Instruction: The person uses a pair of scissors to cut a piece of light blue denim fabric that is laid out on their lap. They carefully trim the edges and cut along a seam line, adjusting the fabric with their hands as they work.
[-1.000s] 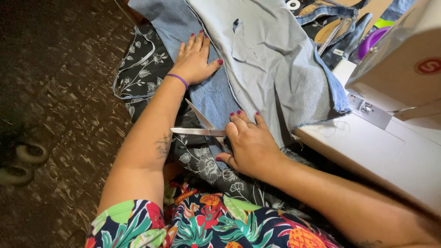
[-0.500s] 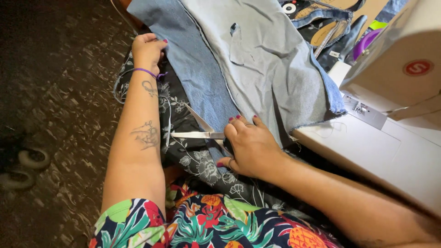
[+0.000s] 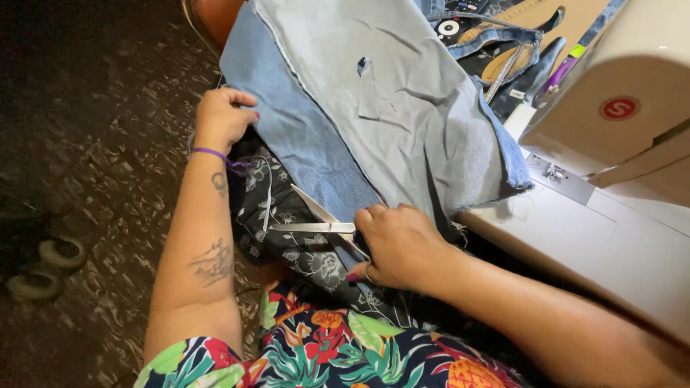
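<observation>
A large piece of light blue denim (image 3: pixel 374 93) lies across my lap and onto the sewing machine bed. My right hand (image 3: pixel 399 244) grips a pair of silver scissors (image 3: pixel 316 219), their blades spread apart at the denim's lower edge. My left hand (image 3: pixel 223 118), with a purple band on the wrist, is closed on the denim's left edge, fingers curled under the cloth. Black fabric with a white flower print (image 3: pixel 287 244) lies under the denim on my lap.
A white sewing machine (image 3: pixel 618 144) stands at the right, its flat bed (image 3: pixel 575 230) beside my right arm. More denim pieces and a spool (image 3: pixel 449 29) lie at the back. Dark patterned floor (image 3: pixel 93 179) with a pair of sandals (image 3: pixel 43 269) is at the left.
My left hand moved from flat on top of the denim to its left edge and closed on it. The denim has shifted. The right hand stays on the scissors.
</observation>
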